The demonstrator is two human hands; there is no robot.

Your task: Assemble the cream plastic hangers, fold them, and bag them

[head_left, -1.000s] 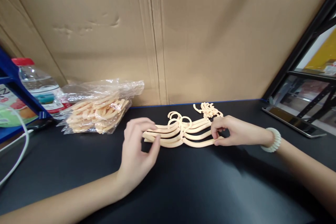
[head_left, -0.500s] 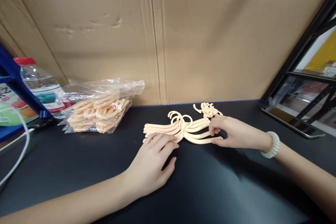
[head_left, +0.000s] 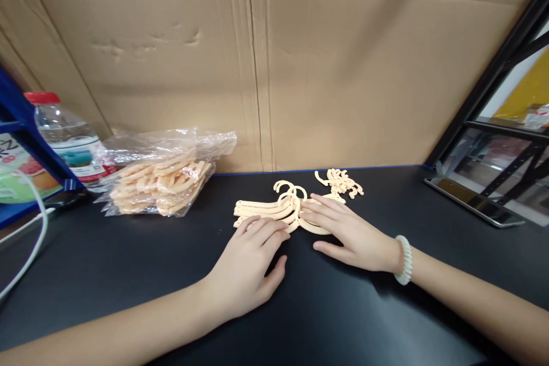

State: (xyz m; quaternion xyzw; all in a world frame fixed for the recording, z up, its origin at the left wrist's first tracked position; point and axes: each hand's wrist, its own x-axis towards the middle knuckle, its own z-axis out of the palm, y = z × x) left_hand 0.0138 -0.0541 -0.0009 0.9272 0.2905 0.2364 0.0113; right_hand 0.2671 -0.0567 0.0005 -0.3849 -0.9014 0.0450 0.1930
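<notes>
Several beige plastic clothes hangers [head_left: 261,207] with curved arms and round hooks lie stacked side by side on the black table, hooks toward the wall. My left hand [head_left: 252,263] rests at the near edge of their left arms, fingers stretched and slightly curled, gripping nothing. Over the right arms lies my right hand [head_left: 354,234], palm down with its fingers extended and the thumb apart; it hides much of those arms. Just beyond it is a small heap of short curved beige pieces [head_left: 342,182].
A clear plastic bag [head_left: 163,180] of beige parts lies at the left against the cardboard wall [head_left: 171,68]. A red-capped bottle [head_left: 71,140], a blue rack [head_left: 38,151] and a white cable [head_left: 36,257] stand farther left. A phone [head_left: 474,201] lies right beside a black shelf frame [head_left: 467,80].
My right hand has moved left from the tips of the right arms toward the hooks, and its curled fingers have straightened out flat. My left hand has stayed nearly still.
</notes>
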